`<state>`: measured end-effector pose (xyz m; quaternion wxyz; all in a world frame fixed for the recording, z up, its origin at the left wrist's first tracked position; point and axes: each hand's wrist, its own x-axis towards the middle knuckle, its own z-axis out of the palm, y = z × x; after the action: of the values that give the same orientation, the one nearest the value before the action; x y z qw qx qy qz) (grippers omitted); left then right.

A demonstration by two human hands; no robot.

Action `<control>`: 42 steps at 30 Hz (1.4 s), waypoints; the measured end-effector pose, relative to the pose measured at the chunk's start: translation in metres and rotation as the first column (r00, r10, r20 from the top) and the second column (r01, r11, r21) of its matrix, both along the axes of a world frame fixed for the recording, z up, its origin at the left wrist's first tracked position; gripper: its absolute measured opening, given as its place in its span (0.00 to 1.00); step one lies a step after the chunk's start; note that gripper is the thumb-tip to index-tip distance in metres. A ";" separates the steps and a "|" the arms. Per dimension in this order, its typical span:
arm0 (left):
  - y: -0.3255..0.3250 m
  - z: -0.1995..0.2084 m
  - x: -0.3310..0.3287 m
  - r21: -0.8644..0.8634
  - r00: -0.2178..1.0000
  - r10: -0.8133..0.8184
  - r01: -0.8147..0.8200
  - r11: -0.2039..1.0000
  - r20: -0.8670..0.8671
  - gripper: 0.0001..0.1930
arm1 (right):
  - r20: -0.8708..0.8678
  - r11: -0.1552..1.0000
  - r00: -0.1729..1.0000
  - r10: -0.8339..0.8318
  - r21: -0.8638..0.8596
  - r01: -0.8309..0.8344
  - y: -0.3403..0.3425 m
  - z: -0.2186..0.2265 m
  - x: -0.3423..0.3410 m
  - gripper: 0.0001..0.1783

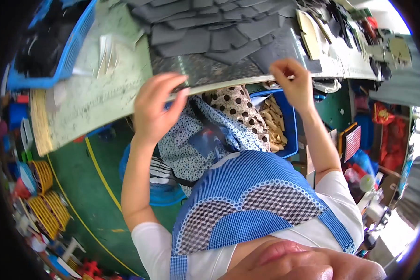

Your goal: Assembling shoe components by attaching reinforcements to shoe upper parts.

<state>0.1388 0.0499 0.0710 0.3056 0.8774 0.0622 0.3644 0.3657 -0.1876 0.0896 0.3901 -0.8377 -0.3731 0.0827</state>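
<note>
My left hand is raised at the table's front edge, thumb and fingers bent toward each other. A small dark thing shows between its fingertips, too small and blurred to name. Farther right, my right hand is closed in a pinch at the same edge; what its fingertips hold, if anything, cannot be made out. Just beyond both hands lies a dark speckled slab on the pale table. Flat dark grey cut pieces lie overlapping in several rows across it, apart from my hands.
A blue basket of black material stands at the table's left. Cream strips lie on the right, near a machine. Below the edge, a blue bin holds tan pieces, beside patterned cloth over my lap. Yellow crates stand at left.
</note>
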 end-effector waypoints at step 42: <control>-0.049 0.025 0.082 0.203 0.988 -0.051 0.081 0.976 -0.147 0.21 | 0.353 0.920 0.935 0.026 0.357 -0.161 0.064 0.029 0.046 0.10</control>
<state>0.2210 0.0014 0.0960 0.2186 0.9298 0.0158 0.2957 0.4118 -0.1235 0.1181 0.4698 -0.7286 -0.4841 -0.1188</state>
